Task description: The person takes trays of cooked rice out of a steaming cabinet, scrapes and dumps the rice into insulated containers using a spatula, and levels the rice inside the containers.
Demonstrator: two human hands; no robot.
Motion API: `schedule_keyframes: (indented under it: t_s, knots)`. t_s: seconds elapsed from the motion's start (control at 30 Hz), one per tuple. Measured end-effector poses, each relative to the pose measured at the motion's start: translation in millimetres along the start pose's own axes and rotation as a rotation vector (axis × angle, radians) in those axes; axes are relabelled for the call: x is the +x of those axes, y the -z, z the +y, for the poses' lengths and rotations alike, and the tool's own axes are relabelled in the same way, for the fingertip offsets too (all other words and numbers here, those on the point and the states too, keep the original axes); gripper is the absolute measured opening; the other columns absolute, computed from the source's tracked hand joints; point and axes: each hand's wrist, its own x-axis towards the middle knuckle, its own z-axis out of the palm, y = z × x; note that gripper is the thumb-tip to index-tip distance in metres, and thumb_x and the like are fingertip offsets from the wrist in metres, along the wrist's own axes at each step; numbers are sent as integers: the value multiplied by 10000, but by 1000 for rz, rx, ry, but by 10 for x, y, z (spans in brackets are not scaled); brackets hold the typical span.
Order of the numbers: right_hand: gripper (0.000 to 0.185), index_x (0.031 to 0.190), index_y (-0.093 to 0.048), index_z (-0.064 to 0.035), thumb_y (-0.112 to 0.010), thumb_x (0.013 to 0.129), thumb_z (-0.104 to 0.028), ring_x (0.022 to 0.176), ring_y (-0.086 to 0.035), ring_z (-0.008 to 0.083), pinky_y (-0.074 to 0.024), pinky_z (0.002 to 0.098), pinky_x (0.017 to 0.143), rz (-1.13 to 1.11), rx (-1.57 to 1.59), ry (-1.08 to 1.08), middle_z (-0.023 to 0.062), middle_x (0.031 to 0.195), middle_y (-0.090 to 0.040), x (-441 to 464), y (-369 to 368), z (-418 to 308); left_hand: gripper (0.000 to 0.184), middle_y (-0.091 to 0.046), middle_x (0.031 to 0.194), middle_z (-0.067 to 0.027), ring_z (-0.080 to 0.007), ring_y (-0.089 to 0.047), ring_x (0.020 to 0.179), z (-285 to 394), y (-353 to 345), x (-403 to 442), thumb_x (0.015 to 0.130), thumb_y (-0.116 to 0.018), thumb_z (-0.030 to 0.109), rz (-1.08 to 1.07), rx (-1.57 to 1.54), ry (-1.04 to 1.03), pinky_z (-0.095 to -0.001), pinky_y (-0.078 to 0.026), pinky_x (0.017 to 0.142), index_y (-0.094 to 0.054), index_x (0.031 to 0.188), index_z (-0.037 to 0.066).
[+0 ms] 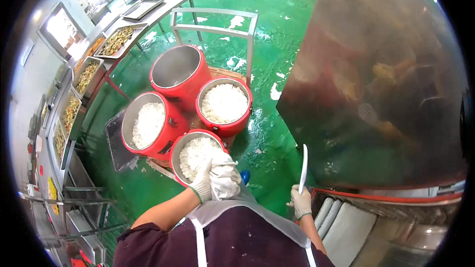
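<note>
My left hand (202, 184), in a knitted white glove, is closed on a bunched white cloth (224, 175) at the near edge of a red insulated bucket (173, 162). White cooked rice (194, 152) lies inside that bucket. Off to the right, my gloved right hand (300, 201) grips a slim, curved white paddle (304, 165), held upright and seen nearly edge-on. Two more red buckets, one on the left (166, 141) and one on the right (232, 127), also contain rice. A bare grey interior shows in the far bucket (198, 81).
The buckets stand on a trolley with a metal handle (213, 28). A large steel door (366, 113) rises at right, above a compartment with pale rectangular slabs (349, 232). Food trays (136, 32) line the left tables. White scraps litter the wet green floor (282, 0).
</note>
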Motion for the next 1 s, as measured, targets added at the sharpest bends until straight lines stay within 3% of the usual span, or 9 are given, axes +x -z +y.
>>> schedule_keyframes:
  t_s: [0.03,0.13,0.23,0.3,0.47,0.6,0.8,0.9,1.0]
  knots:
    - [144,991,-564,-83,-557,850,-107,482,-442,63,-509,289,451,-28,-7,-3,-47,640,-447,111,-79,-106,449,-515,735,-1,-173,-516,742,78,80,66,909,-480,557,-14,-94,31,-355,-463,609,-592,955,125]
    - [185,1027,-574,-75,-561,844,-104,502,-466,69,-521,292,468,-120,-120,-4,-36,653,-467,355,-404,-528,619,-547,874,-85,-239,-547,831,221,172,175,923,-430,614,-302,-426,89,-416,-507,727,-591,1167,69]
    - [236,1066,-578,-62,-577,834,-109,526,-490,86,-545,316,507,-161,-283,40,-21,667,-488,685,-679,-859,351,-518,767,-14,-213,-528,764,550,198,609,898,-530,484,-680,-484,77,-368,-485,670,-587,952,142]
    - [248,1070,-579,-54,-591,831,-115,532,-492,92,-546,324,514,-180,-337,23,-13,679,-493,736,-783,-1147,296,-358,561,92,-67,-341,493,661,-66,674,894,-550,290,-531,-492,37,-230,-320,433,-432,626,247]
    - [306,1116,-600,-66,-612,850,-219,685,-684,267,-568,382,638,-109,-840,294,167,919,-687,1358,-994,-1922,278,-441,630,50,-131,-443,653,1037,-309,910,899,-536,407,-480,-457,3,-309,-414,532,-569,922,132]
    - [252,1063,-571,-132,-625,855,-265,694,-659,351,-550,439,653,97,-1311,1243,158,864,-668,2149,-1074,-2763,281,-419,605,41,-123,-412,611,1317,-442,972,900,-558,401,-479,-567,4,-263,-398,499,-542,895,120]
    - [67,864,-545,-154,-604,854,-183,609,-634,342,-524,464,555,120,-1695,1416,88,712,-619,3068,-631,-3337,344,-353,542,58,-66,-354,498,1529,-517,1209,869,-633,347,-251,-790,-219,-201,-294,374,-435,642,180]
    - [55,867,-569,-173,-598,887,-215,593,-633,320,-530,434,537,253,-1768,1112,78,695,-616,3471,-306,-3527,319,-382,578,52,-82,-396,535,1562,-543,1310,882,-602,395,-244,-772,-333,-230,-362,458,-475,697,169]
    - [92,830,-549,-151,-577,888,-217,608,-637,307,-536,400,540,109,-1682,1323,67,701,-618,3598,-559,-3514,434,-485,709,7,-170,-485,705,1550,-656,1547,894,-519,554,-151,-800,-409,-344,-456,660,-553,850,124]
